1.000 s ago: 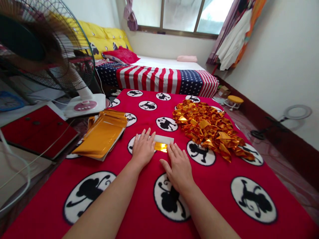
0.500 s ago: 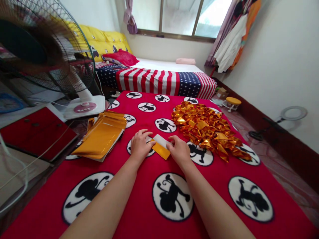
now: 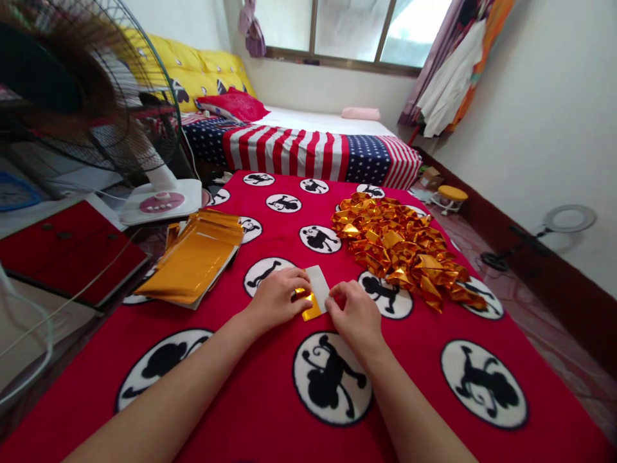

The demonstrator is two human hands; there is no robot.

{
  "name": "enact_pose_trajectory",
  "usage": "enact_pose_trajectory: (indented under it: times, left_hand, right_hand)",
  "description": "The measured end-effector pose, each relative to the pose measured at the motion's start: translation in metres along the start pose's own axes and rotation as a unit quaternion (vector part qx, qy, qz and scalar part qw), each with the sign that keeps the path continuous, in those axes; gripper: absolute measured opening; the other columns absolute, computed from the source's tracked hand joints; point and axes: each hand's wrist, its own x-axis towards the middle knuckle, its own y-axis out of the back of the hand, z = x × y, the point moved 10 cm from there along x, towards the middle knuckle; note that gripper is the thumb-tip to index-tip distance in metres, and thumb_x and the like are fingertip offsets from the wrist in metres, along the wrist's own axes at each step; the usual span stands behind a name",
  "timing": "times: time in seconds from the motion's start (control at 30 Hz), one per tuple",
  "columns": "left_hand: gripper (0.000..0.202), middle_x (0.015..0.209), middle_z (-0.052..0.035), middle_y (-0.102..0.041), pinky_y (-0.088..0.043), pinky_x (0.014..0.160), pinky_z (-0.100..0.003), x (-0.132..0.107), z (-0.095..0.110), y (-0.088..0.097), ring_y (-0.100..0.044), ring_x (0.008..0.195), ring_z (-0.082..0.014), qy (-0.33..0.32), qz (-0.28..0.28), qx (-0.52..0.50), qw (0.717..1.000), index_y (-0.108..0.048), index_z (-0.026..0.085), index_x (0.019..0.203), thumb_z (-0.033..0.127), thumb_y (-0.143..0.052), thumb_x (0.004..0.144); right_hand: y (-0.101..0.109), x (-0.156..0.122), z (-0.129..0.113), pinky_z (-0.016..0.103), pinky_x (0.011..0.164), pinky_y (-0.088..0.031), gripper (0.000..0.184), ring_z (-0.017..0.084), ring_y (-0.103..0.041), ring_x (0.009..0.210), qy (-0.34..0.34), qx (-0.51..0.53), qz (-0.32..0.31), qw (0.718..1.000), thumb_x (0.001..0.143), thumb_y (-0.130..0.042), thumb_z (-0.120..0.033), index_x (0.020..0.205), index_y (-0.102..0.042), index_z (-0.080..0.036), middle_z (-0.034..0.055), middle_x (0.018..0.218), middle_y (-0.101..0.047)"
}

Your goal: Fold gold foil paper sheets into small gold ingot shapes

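My left hand [image 3: 277, 299] and my right hand [image 3: 354, 316] meet over a folded strip of gold foil paper [image 3: 315, 292], white on its back. Both hands pinch it with curled fingers just above the red blanket [image 3: 270, 373] printed with black monkey figures in white circles. A stack of flat gold foil sheets [image 3: 195, 256] lies to the left of my left hand. A heap of folded gold foil pieces [image 3: 402, 247] lies to the right, beyond my right hand.
A running desk fan [image 3: 96, 90] stands at the left with its white base [image 3: 161, 200] near the foil stack. A red-topped board [image 3: 67, 247] lies beside it. A bed with a stars-and-stripes cover [image 3: 308, 151] lies behind. A ring light [image 3: 569, 218] rests on the floor at right.
My hands went from pressing the strip flat to picking it up. They drew it nearer to me, turned it more upright and now pinch it closer together.
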Motion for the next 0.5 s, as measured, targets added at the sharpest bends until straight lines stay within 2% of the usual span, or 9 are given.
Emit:
enact_pose_trajectory:
  times: [0.07,0.1,0.17,0.23,0.33,0.4,0.5]
  left_hand:
    - [0.014,0.106,-0.0034,-0.069,-0.049,0.09,-0.035,-0.005,0.0,0.001,-0.063,0.097,-0.0213,0.011,0.014,0.006,1.0,-0.071,0.022,0.087,0.028,-0.073,0.074]
    - [0.016,0.107,-0.0038,-0.069,-0.049,0.09,-0.037,-0.008,-0.001,0.001,-0.063,0.098,-0.0221,0.017,0.023,0.009,1.0,-0.071,0.022,0.088,0.029,-0.073,0.074]
    - [0.016,0.109,-0.0044,-0.069,-0.049,0.091,-0.038,-0.011,0.0,0.001,-0.063,0.099,-0.023,0.024,0.036,0.015,0.999,-0.071,0.022,0.089,0.029,-0.073,0.075]
    - [0.012,0.109,-0.0039,-0.07,-0.048,0.092,-0.04,-0.013,0.002,0.001,-0.063,0.1,-0.0225,0.017,0.039,0.018,0.999,-0.071,0.022,0.089,0.027,-0.07,0.078]
    - [0.01,0.107,-0.0033,-0.07,-0.045,0.097,-0.041,-0.017,0.01,0.001,-0.063,0.099,-0.0203,-0.03,0.022,0.013,0.999,-0.072,0.023,0.089,0.026,-0.064,0.084]
    - [0.012,0.108,-0.0046,-0.07,-0.048,0.094,-0.038,-0.021,0.016,0.002,-0.062,0.1,-0.02,-0.064,0.003,-0.003,0.998,-0.073,0.023,0.091,0.029,-0.064,0.085]
    - [0.019,0.114,-0.006,-0.067,-0.05,0.09,-0.035,-0.025,0.018,0.004,-0.061,0.104,-0.0201,-0.08,-0.026,-0.026,0.996,-0.072,0.023,0.099,0.031,-0.068,0.081]
  right_hand:
    - [0.014,-0.006,-0.012,0.028,0.07,-0.042,0.007,0.017,-0.058,0.08,0.065,0.054,0.046,0.995,0.08,-0.059,-0.018,0.084,-0.064,-0.022,0.0028,0.088,-0.061]
    - [0.017,-0.009,-0.018,0.029,0.074,-0.043,0.009,0.018,-0.058,0.084,0.099,0.081,0.048,0.991,0.082,-0.058,-0.017,0.085,-0.064,-0.022,0.0033,0.09,-0.061]
    - [0.014,-0.014,-0.028,0.03,0.079,-0.044,0.009,0.018,-0.058,0.087,0.159,0.117,0.012,0.98,0.082,-0.06,-0.016,0.085,-0.066,-0.022,0.0033,0.091,-0.062]
    - [0.003,-0.017,-0.032,0.032,0.082,-0.044,0.01,0.019,-0.057,0.088,0.191,0.123,-0.047,0.973,0.079,-0.066,-0.015,0.085,-0.068,-0.023,0.0023,0.091,-0.063]
    - [-0.011,-0.017,-0.027,0.032,0.083,-0.043,0.017,0.018,-0.057,0.087,0.185,0.121,-0.1,0.97,0.074,-0.072,-0.014,0.086,-0.071,-0.025,0.0007,0.09,-0.063]
    - [-0.015,-0.015,-0.022,0.031,0.082,-0.043,0.017,0.017,-0.057,0.086,0.172,0.128,-0.105,0.971,0.074,-0.073,-0.013,0.086,-0.072,-0.025,0.0003,0.088,-0.063]
    - [-0.015,-0.014,-0.02,0.031,0.082,-0.043,0.017,0.016,-0.057,0.086,0.162,0.14,-0.103,0.971,0.073,-0.073,-0.012,0.085,-0.072,-0.025,-0.0003,0.088,-0.062]
